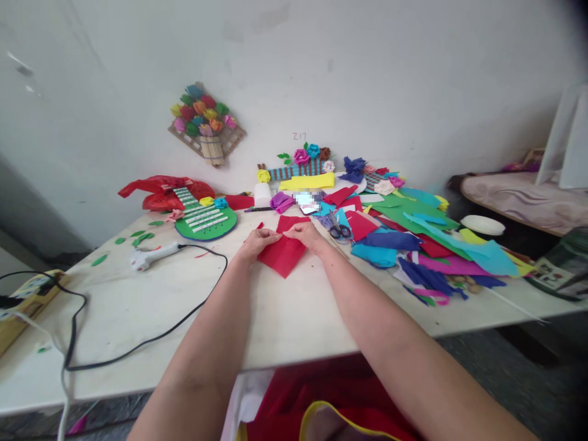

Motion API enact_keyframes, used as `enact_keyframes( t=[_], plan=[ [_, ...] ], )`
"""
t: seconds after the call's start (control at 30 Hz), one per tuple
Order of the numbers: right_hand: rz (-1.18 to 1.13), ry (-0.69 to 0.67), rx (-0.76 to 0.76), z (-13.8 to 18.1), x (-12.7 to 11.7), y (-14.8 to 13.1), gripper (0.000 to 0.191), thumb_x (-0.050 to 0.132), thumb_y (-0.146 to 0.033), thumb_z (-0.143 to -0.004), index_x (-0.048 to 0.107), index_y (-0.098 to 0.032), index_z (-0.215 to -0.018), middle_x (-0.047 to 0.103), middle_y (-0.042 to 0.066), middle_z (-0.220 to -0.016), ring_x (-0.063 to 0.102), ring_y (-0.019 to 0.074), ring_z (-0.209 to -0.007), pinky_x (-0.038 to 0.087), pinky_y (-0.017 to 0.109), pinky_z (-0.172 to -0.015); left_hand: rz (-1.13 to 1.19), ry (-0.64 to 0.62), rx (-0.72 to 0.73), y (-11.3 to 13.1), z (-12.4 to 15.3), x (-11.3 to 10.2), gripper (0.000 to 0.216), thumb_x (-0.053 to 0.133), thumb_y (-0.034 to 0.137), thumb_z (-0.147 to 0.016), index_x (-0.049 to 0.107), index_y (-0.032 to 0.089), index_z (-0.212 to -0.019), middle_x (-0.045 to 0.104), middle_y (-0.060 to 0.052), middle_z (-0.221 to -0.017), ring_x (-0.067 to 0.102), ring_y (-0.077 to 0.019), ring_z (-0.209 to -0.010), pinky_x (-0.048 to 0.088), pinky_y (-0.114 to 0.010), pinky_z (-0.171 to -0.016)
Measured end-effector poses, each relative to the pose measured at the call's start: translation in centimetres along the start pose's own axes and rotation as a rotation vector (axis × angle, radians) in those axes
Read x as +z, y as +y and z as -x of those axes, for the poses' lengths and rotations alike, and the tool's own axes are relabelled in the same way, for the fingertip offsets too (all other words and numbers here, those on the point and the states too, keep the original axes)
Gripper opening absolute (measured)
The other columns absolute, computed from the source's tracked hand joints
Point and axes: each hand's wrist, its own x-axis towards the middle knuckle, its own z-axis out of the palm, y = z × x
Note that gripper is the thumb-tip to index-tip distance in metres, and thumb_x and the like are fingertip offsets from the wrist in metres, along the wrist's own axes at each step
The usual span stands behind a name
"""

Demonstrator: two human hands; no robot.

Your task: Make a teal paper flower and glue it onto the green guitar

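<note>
A piece of red crepe paper (283, 257) hangs between my two hands over the middle of the table, one corner pointing towards me. My left hand (258, 241) pinches its upper left edge between thumb and fingertips. On the other side, my right hand (307, 235) pinches the same edge, the fingertips of both hands nearly meeting. More red paper (292, 222) shows just behind the fingers; whether it is part of the same piece I cannot tell. Scissors (340, 231) lie to the right of my right hand.
A glue gun (155, 256) with a black cord lies left, near a power strip (32, 306). Behind it rests a green guitar-shaped craft (206, 220). Coloured paper scraps (390, 239) pile up at right, beside a large jar (563, 269). A phone (307, 202) sits farther back.
</note>
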Motion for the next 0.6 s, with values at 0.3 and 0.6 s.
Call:
enact_keyframes(
  t=[0.3,0.6],
  plan=[
    [0.008,-0.001,-0.033,-0.19,-0.01,0.25,0.016,0.070,-0.032,-0.056,0.065,-0.016,-0.055,0.059,-0.002,-0.054,0.051,0.0107,-0.055,0.039,0.025,-0.058,-0.027,0.002,0.017,-0.06,0.03,-0.11,0.031,0.079,0.038,-0.052,0.066,0.014,-0.067,0.065,-0.004,-0.060,0.058,-0.0154,-0.052,0.041,-0.025,-0.050],
    [0.007,0.050,-0.062,-0.43,0.06,0.42,0.018,0.072,-0.034,-0.054,0.065,-0.017,-0.056,0.059,-0.002,-0.058,0.051,0.0109,-0.057,0.039,0.024,-0.057,-0.102,0.102,-0.006,0.40,0.31,-0.09,0.032,0.079,0.040,-0.051,0.061,0.014,-0.059,0.060,0.000,-0.052,0.050,-0.0105,-0.044,0.033,-0.023,-0.044]
  ],
)
